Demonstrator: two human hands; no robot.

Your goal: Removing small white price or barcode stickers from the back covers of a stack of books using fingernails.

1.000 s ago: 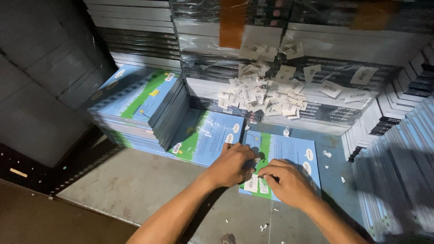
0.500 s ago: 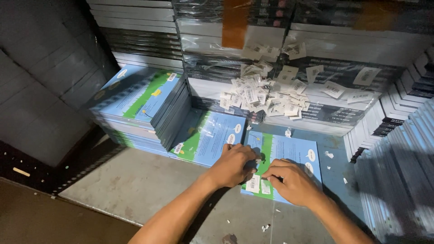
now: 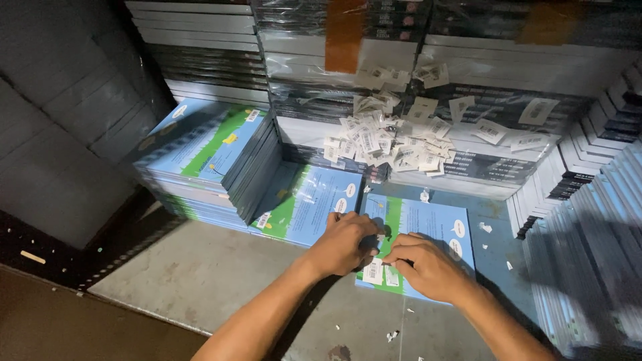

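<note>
1. Your left hand (image 3: 344,242) and right hand (image 3: 424,266) meet over the near edge of a flat blue-and-green book (image 3: 428,234) lying on the grey work surface (image 3: 200,274); both sets of fingers are curled and pinched at a small white barcode sticker (image 3: 373,271) near the book's lower left corner. Whether the sticker is fully pressed down or half lifted cannot be told, as your fingers hide its upper edge

2. Handling judgement: the sticker is thin, light and limp, likely to curl or fold on itself; take it by a corner with fingertips only. The book looks like a slim, stiff-covered volume with a glossy face, so it may slide on the surface; a flat palm on the cover would steady it

3. A second book of the same kind (image 3: 304,204) lies just beside the first on its left, edges nearly touching. A tall stack of like books (image 3: 214,157) stands further left

4. A loose heap of white stickers (image 3: 394,140) sits on wrapped bundles of books (image 3: 428,73) directly behind; it looks easily scattered by a sleeve or draught

5. Rows of books on edge (image 3: 588,227) close the right side, near your right forearm. Open room is to the near left, where the surface is bare apart from small paper scraps (image 3: 391,334). The surface's front edge drops to a dark ledge (image 3: 67,261)
</note>
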